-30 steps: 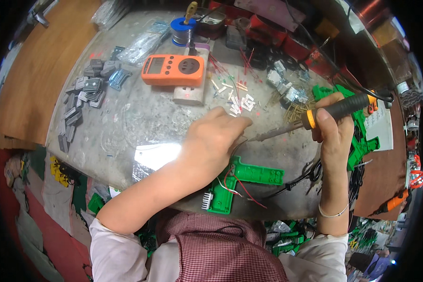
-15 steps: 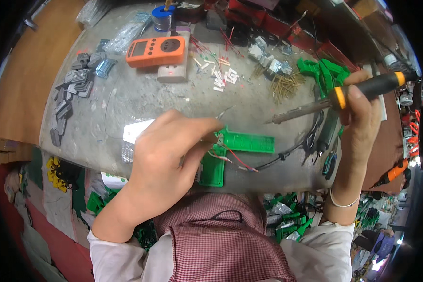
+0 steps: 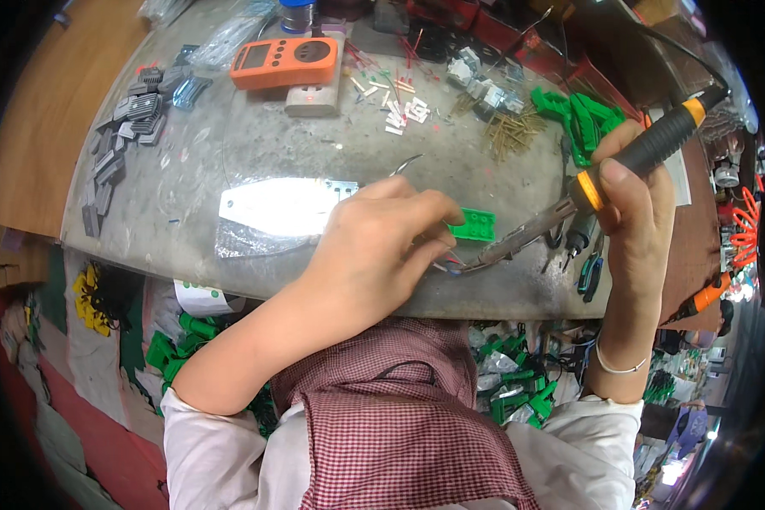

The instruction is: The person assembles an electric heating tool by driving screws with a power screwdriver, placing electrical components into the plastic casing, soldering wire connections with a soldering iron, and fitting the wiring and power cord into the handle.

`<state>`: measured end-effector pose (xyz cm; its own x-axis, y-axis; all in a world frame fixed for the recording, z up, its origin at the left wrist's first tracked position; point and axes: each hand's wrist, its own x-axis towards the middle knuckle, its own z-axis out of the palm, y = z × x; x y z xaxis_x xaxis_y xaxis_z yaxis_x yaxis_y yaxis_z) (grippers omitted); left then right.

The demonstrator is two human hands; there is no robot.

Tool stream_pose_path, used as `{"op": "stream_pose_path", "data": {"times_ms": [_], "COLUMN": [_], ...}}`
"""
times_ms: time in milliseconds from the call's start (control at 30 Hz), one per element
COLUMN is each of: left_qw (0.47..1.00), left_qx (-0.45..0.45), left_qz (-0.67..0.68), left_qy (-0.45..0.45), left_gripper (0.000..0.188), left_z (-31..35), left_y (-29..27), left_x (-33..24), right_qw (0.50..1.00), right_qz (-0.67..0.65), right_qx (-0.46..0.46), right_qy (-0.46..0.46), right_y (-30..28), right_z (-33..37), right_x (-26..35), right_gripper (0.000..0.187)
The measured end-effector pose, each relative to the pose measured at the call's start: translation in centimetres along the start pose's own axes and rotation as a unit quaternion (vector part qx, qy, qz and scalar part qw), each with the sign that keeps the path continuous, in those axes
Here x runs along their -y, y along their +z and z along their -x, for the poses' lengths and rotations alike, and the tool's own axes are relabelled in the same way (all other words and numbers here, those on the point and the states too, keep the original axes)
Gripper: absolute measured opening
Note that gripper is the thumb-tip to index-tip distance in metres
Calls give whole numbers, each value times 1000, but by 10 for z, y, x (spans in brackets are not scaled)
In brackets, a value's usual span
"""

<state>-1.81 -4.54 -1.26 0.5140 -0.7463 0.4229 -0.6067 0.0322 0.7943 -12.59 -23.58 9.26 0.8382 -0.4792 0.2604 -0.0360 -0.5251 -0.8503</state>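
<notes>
Right hand (image 3: 625, 183), its grip closed around a black-handled soldering iron with orange bands (image 3: 588, 190), metal tip at thin coloured wires (image 3: 452, 266).
The insulated handle presumably keeps fingers off hot metal; the curled left hand (image 3: 391, 234) partly hides a moulded green plastic housing (image 3: 478, 226) on the scuffed grey worktop (image 3: 289, 153), its grip impossible to tell.

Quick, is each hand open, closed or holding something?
Left hand: curled, partly hiding the green case; can't tell if it's holding anything.
Right hand: closed, holding the soldering iron.
</notes>
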Motion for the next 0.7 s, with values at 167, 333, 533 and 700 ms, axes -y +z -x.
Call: {"op": "stream_pose_path", "data": {"times_ms": [167, 333, 533, 700], "left_qw": [1000, 1000, 1000, 999], "left_qx": [-10, -8, 3, -7], "left_qz": [3, 0, 2, -10], "left_qy": [28, 25, 24, 30], "left_gripper": [26, 27, 27, 27], "left_z": [-3, -2, -3, -2], "left_y": [3, 2, 4, -5], "left_x": [3, 2, 2, -2], "right_qw": [1000, 1000, 999, 1000], "right_qz": [-3, -7, -25, -17], "right_qx": [10, 23, 36, 15], "right_qy": [13, 7, 15, 20], "right_y": [-2, 1, -3, -7], "right_z": [-2, -1, 0, 2], "right_x": [-4, -4, -10, -10], "right_gripper": [13, 14, 17, 17]}}
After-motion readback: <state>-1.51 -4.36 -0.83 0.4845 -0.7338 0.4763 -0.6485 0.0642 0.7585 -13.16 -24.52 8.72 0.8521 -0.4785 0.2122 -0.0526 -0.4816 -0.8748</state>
